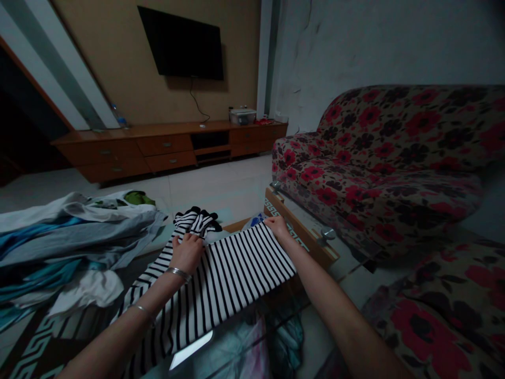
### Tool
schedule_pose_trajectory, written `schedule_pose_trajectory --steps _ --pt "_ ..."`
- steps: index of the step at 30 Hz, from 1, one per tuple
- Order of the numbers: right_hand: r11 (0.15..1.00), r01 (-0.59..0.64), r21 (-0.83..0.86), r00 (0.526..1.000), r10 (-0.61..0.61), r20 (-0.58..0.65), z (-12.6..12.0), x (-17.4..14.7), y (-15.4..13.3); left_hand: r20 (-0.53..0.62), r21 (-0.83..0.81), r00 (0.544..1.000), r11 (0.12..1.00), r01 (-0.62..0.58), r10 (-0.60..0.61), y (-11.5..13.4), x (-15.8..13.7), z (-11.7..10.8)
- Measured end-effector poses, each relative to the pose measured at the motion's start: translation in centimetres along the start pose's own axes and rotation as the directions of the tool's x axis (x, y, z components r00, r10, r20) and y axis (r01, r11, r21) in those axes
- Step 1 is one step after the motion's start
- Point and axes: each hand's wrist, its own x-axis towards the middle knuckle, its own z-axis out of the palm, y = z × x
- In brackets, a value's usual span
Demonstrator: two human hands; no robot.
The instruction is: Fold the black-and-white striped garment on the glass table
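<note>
A black-and-white striped garment lies spread over a glass-topped table, its far left part bunched up with black trim. My left hand, with two silver bangles on the arm, rests on the garment near the bunched part; its fingers press into the cloth, and whether they pinch it is hard to see. At the far right corner of the cloth, my right hand grips the edge between thumb and fingers. Left of the garment is a pile of clothes in white, grey, blue and teal.
Right of the table stands a sofa with a red-flowered cover. A wooden TV cabinet runs along the back wall, below a television. A plastic box sits on the cabinet. Through the glass, some cloth or bags show underneath.
</note>
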Motion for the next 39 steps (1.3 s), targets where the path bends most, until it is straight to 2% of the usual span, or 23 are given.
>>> schedule_pose_trajectory --steps 6,10,12,14,16,17,19,20,22,25,28,31,33,36,39 --pt "0.97 -0.147 -0.195 0.986 0.128 -0.107 0.7 0.3 -1.5 0.02 0.016 0.999 0.999 0.05 -0.05 0.3 0.1 0.1" --pt "0.953 -0.151 -0.262 0.983 0.117 -0.144 0.4 -0.4 -2.6 -0.075 -0.024 0.992 0.995 0.097 -0.098 1.3 -0.8 -0.3" --pt "0.938 -0.068 -0.34 0.985 0.01 -0.169 0.2 -1.5 -3.3 -0.132 -0.051 0.987 0.995 0.084 -0.09 2.0 -1.9 -0.6" --pt "0.886 0.109 -0.451 0.972 -0.19 -0.137 0.4 -3.2 -4.1 -0.138 -0.081 0.99 0.997 0.009 -0.02 2.9 -3.1 -0.7" --pt "0.791 0.35 -0.502 0.918 -0.397 0.015 1.4 -5.2 -4.9 -0.099 -0.106 0.993 0.992 -0.072 0.062 3.8 -4.1 -0.3" --pt "0.748 0.453 -0.485 0.88 -0.463 0.109 2.2 -6.2 -5.1 -0.07 -0.115 0.994 0.989 -0.094 0.086 4.1 -4.4 0.1" --pt "0.682 0.587 -0.436 0.808 -0.525 0.267 3.8 -7.7 -5.2 -0.011 -0.126 0.997 0.989 -0.08 0.08 4.7 -4.8 1.3" --pt "0.666 0.614 -0.423 0.789 -0.526 0.318 4.4 -8.1 -4.9 0.015 -0.13 0.998 0.99 -0.06 0.062 4.8 -4.8 1.9" --pt "0.669 0.605 -0.432 0.796 -0.49 0.357 5.0 -7.8 -4.0 0.048 -0.139 0.998 0.99 -0.024 0.031 4.9 -4.7 2.9" --pt "0.703 0.513 -0.494 0.858 -0.408 0.311 3.8 -5.9 -2.3 0.053 -0.165 0.998 0.986 -0.016 0.025 4.6 -4.6 3.5" --pt "0.725 0.431 -0.538 0.902 -0.337 0.269 1.3 -4.5 -1.8 0.055 -0.199 0.998 0.98 -0.03 0.042 4.5 -4.7 2.7" --pt "0.738 0.339 -0.583 0.939 -0.298 0.169 0.2 -6.1 -2.8 0.068 -0.213 0.997 0.977 -0.01 0.025 5.0 -5.5 1.2" --pt "0.721 0.365 -0.589 0.925 -0.352 0.142 0.9 -8.8 -3.7 0.056 -0.213 0.998 0.977 -0.004 0.016 5.9 -6.9 0.3" --pt "0.659 0.532 -0.532 0.844 -0.467 0.264 3.0 -13.6 -4.3 0.071 -0.219 0.997 0.976 -0.002 0.018 8.0 -9.9 -0.9" --pt "0.634 0.604 -0.483 0.797 -0.475 0.373 3.7 -17.0 -3.4 0.134 -0.234 0.991 0.971 0.054 -0.022 9.6 -12.6 -1.6"
